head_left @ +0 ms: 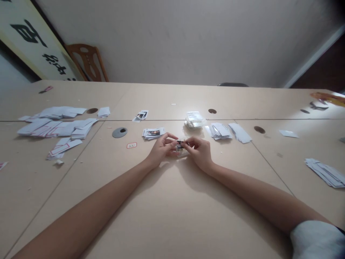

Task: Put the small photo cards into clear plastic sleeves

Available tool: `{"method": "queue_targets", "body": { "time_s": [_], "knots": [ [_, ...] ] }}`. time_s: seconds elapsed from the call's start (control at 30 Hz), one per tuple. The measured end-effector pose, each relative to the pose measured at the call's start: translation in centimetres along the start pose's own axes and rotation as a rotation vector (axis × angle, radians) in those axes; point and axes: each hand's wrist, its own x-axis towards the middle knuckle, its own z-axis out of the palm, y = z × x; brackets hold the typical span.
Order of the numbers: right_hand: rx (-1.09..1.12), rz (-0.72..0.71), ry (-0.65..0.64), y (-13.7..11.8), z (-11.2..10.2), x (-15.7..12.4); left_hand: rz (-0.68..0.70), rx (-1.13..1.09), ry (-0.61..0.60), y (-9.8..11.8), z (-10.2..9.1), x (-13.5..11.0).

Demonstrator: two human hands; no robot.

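In the head view, my left hand [160, 150] and my right hand [201, 151] meet at the middle of the table. My left fingers are closed on the left side of a small clear plastic case [182, 153]. A dark picture card [181, 144] shows at the top of the case, pinched at its right end by my right thumb and fingers. Whether the card lies inside the case or on it, I cannot tell. Just beyond my left hand is a stack of photo cards [153, 133]. Farther off to the right stands a pile of clear cases [194, 119].
Stacks of white cards [58, 127] spread over the left side. Right of the cases lie white cards [220, 131] and another fanned stack [326, 173]. A grey grommet cover [119, 132], a red-edged label [132, 145] and a pink-handled tool [46, 89] also lie on the table [172, 208].
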Motion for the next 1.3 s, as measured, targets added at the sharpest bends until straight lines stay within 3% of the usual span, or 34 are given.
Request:
{"method": "queue_targets", "body": {
  "time_s": [1.3],
  "knots": [
    [0.044, 0.033, -0.010, 0.06, -0.04, 0.34, 0.014, 0.023, 0.004, 0.30, 0.26, -0.01]
  ]
}}
